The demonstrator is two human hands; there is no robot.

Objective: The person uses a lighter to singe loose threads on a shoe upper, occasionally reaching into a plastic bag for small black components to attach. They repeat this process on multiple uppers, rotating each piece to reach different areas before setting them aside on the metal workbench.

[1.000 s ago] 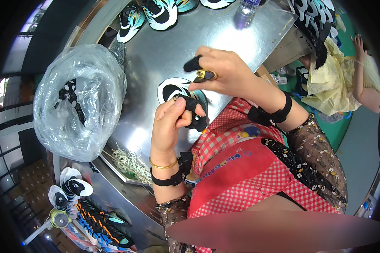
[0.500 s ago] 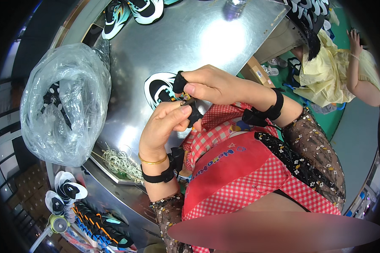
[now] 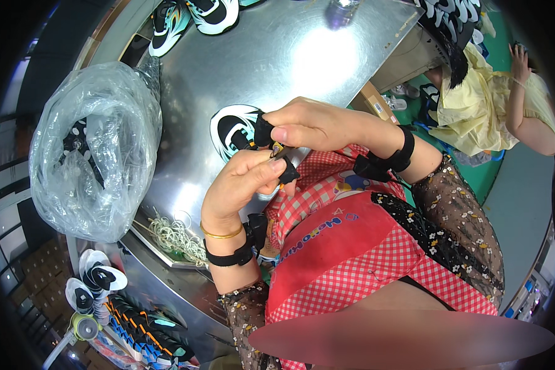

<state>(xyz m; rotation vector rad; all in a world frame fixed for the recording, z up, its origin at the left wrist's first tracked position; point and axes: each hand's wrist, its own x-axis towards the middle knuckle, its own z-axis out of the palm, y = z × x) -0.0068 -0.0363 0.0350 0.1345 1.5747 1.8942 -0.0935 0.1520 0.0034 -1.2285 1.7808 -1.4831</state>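
Note:
A sports shoe (image 3: pixel 228 129) in black, white and teal lies on the metal table, half covered by my hands. My right hand (image 3: pixel 308 125) pinches black padded fabric (image 3: pixel 263 130) beside the shoe's opening. Closer to my body, my left hand (image 3: pixel 237 179) has thumb and fingers closed on another black fabric part (image 3: pixel 288 172). Between the two hands shows a small yellowish and dark piece (image 3: pixel 278 148), too small to name. Whether both fabric parts belong to the shoe, I cannot tell, since my fingers hide the joins.
On the table's left stands a clear plastic bag (image 3: pixel 95 154) with dark patterned material inside. A tangle of pale cord (image 3: pixel 176 239) lies in a tray. More shoes (image 3: pixel 213 15) stand at the far edge; others (image 3: pixel 148 327) sit lower left. A co-worker's arm (image 3: pixel 518 98) shows at right.
Both hands keep their grip with only small shifts. More of the black fabric shows by my right fingers, and the piece between my hands has moved slightly right.

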